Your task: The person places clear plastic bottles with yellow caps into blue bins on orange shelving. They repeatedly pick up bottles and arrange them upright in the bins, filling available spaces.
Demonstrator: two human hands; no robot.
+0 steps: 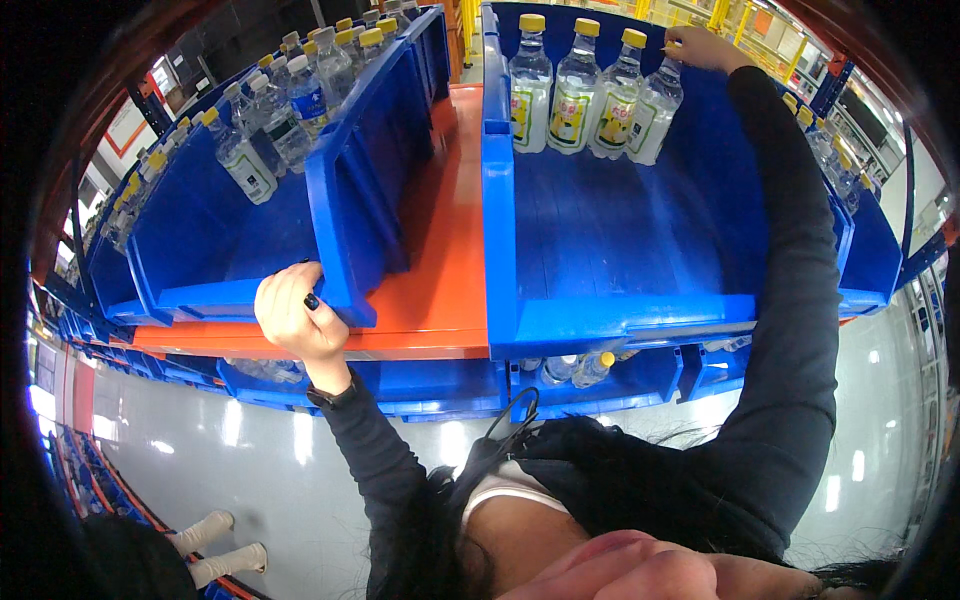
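At the upper right, my right hand (694, 49) has its fingers on the yellow cap of a clear plastic bottle (655, 116), which leans slightly at the right end of a row. Beside it in the same blue plastic bin (634, 319) stand three similar bottles with yellow caps, among them this labelled one (574, 112). My left hand (300, 311) is curled over the front rim of the left blue bin (217, 292). Inside that bin, a yellow-capped bottle (246, 166) stands in front of several others with white, yellow or clear caps.
Both bins sit on an orange shelf (450, 262), with a gap between them. More blue bins (450, 382) holding bottles are on the level below. Other bottle bins flank these on both sides. At the lower left, a person's legs (225, 562) show near another rack.
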